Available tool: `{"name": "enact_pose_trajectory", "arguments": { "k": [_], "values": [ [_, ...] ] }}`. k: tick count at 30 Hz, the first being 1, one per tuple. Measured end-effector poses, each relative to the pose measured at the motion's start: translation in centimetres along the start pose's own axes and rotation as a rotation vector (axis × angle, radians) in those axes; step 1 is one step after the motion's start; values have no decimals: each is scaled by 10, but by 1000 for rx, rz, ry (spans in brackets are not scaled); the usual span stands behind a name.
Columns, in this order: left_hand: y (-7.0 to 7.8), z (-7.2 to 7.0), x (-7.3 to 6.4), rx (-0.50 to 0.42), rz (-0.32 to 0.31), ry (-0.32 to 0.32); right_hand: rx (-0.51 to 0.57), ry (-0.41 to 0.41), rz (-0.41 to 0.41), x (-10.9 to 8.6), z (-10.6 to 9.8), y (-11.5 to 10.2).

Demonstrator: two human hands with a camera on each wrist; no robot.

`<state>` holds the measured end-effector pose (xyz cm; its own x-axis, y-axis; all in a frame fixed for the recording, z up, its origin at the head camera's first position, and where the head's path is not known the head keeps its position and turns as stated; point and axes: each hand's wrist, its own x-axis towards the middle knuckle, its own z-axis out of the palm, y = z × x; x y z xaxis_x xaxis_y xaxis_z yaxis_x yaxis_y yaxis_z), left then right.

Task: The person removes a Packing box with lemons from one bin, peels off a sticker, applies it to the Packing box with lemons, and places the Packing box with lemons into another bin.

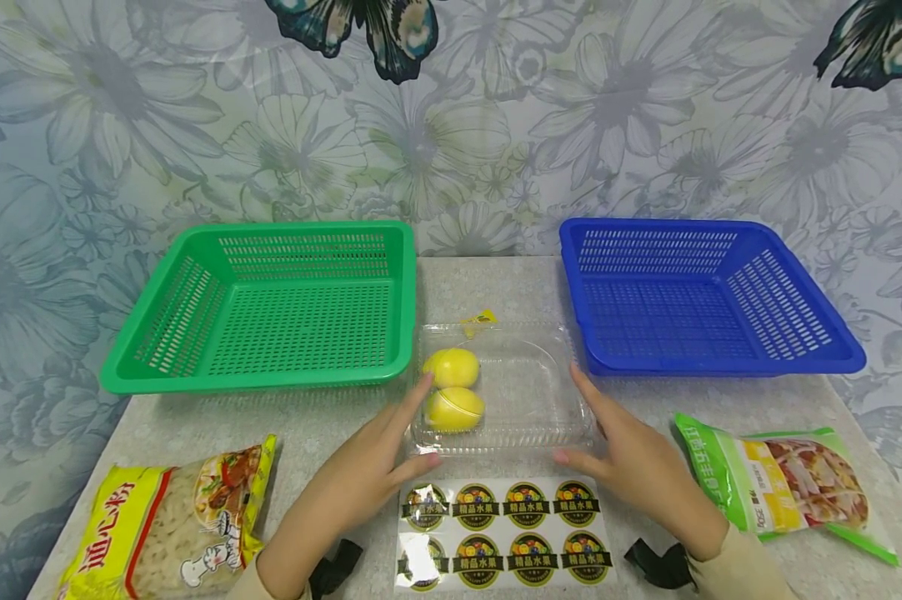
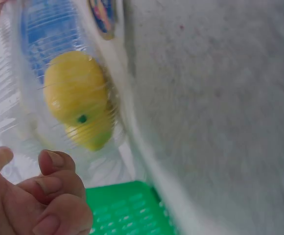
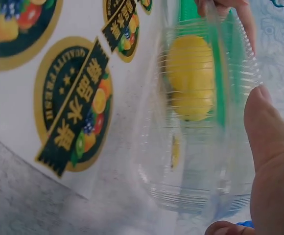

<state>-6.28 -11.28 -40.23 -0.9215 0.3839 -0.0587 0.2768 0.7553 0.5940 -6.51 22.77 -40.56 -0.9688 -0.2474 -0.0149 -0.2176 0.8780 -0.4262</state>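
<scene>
A clear plastic clamshell box (image 1: 526,392) sits at the middle of the table, its lid down. Yellow lemons (image 1: 454,408) lie in its left half and show through the ribbed wall in both wrist views. My left hand (image 1: 372,454) is at the box's left side, index finger extended along the edge and thumb by the front left corner. In the left wrist view its other fingers (image 2: 63,215) are loosely bent beside the plastic. At the right edge, my right hand (image 1: 631,450) has its index finger and thumb spread; the thumb (image 3: 267,127) is right at the rim.
A sheet of round fruit stickers (image 1: 503,533) lies in front of the box. Behind stand a green basket (image 1: 308,383) and a blue basket (image 1: 721,367). A yellow pasta bag (image 1: 166,517) is at left, a green food bag (image 1: 789,483) at right. A small yellow piece (image 1: 484,317) lies behind the box.
</scene>
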Motion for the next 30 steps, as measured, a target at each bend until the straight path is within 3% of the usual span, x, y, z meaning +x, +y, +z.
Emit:
{"name": "enact_pose_trajectory", "arguments": {
  "k": [4, 8, 13, 18, 23, 30],
  "values": [
    [4, -6, -16, 11, -48, 5, -30, 68, -37, -9, -5, -6],
    [7, -12, -32, -18, -100, 14, 10, 181, -162, -17, -7, -15],
    [2, -18, -44, -32, -60, -2, 161, 242, -361, -20, 1, -29],
    [-8, -16, -47, -27, 13, -61, 300, 151, -448, -19, 13, -46],
    [-15, -7, -43, -27, 53, -131, 334, 89, -491, -17, 27, -59],
    [-17, 2, -37, -13, 41, -169, 261, -98, -414, -12, 45, -73]
  ]
}}
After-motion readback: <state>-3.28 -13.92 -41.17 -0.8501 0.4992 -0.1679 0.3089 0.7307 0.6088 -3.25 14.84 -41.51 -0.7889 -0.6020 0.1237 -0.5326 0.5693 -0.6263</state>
